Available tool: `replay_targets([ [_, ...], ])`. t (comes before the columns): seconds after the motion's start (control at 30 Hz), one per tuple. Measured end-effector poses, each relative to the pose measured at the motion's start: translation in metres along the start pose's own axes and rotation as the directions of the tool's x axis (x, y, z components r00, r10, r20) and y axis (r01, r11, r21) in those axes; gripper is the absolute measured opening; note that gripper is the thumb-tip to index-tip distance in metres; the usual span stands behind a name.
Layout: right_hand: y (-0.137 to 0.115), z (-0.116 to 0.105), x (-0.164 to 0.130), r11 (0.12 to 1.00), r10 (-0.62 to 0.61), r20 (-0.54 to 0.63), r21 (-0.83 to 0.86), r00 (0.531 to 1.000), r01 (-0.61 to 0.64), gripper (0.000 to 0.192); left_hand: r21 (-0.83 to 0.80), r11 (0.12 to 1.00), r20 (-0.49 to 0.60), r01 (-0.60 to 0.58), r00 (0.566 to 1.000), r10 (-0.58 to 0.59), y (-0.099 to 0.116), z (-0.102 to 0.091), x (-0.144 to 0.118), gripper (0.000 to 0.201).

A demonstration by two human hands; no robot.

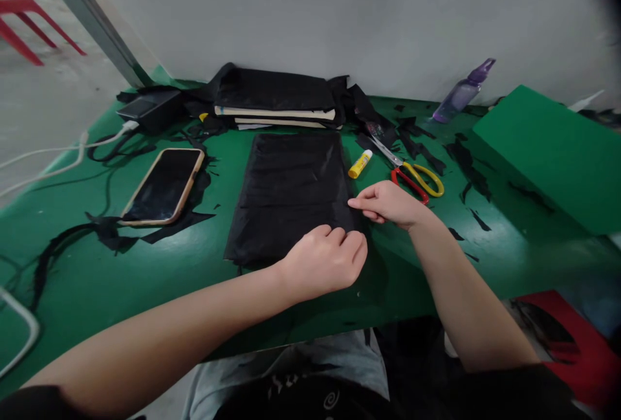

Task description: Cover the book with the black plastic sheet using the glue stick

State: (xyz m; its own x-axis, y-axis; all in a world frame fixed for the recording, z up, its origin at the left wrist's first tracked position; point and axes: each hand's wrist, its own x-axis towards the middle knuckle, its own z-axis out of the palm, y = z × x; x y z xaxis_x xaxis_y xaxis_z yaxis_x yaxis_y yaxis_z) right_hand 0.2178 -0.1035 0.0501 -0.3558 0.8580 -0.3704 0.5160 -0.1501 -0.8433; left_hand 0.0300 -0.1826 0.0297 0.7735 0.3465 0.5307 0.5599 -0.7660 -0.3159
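A flat rectangle covered in black cloth (291, 180) lies on the green table in front of me, with a crease running across its lower half. My left hand (327, 258) rests over its lower right corner, fingers curled closed; what they grip is hidden beneath the hand. At the right edge, my right hand (385, 205) pinches the black cloth between thumb and forefinger, the other fingers bent. Just beyond my right hand are a yellow glue stick (360, 164) and scissors (417, 177) with red and yellow handles.
A phone (163, 186) lies at left on black scraps. Behind the rectangle sits a stack of black-covered pieces (276, 91). A purple spray bottle (458, 98) leans by the wall, near a green board (557, 154). A white cable (58, 154) crosses the left side.
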Motion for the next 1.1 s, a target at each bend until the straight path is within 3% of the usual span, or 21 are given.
replay_targets([
  [0.13, 0.003, -0.002, 0.002, 0.991, 0.012, 0.08, 0.131, 0.997, -0.022, 0.039, -0.025, 1.0, 0.006, 0.004, 1.0, -0.003, -0.001, -0.001, 0.0, 0.016],
  [0.33, 0.011, -0.004, 0.005, 0.989, 0.014, 0.195, 0.14, 0.981, -0.042, 0.039, -0.081, 0.997, -0.016, -0.003, 1.0, 0.001, 0.002, 0.006, -0.003, 0.02],
  [0.5, 0.01, -0.004, 0.008, 0.979, 0.037, 0.213, 0.187, 0.976, -0.078, 0.039, -0.088, 0.996, -0.051, -0.005, 0.999, 0.001, 0.006, 0.012, -0.005, 0.022],
  [0.7, 0.007, -0.003, 0.024, 0.982, 0.088, -0.022, 0.168, 0.996, -0.083, 0.034, -0.083, 0.996, -0.055, -0.011, 0.998, 0.007, 0.007, 0.015, -0.005, 0.022],
  [0.9, -0.008, -0.004, 0.048, 0.994, -0.011, -0.241, -0.108, 0.97, -0.015, 0.039, -0.089, 0.996, -0.051, -0.011, 0.999, 0.007, 0.008, 0.015, -0.005, 0.023],
  [1.1, -0.031, -0.017, 0.078, 0.958, 0.003, -0.313, -0.272, 0.95, -0.093, 0.041, -0.088, 0.996, -0.049, -0.012, 0.999, 0.008, 0.008, 0.014, -0.005, 0.022],
])
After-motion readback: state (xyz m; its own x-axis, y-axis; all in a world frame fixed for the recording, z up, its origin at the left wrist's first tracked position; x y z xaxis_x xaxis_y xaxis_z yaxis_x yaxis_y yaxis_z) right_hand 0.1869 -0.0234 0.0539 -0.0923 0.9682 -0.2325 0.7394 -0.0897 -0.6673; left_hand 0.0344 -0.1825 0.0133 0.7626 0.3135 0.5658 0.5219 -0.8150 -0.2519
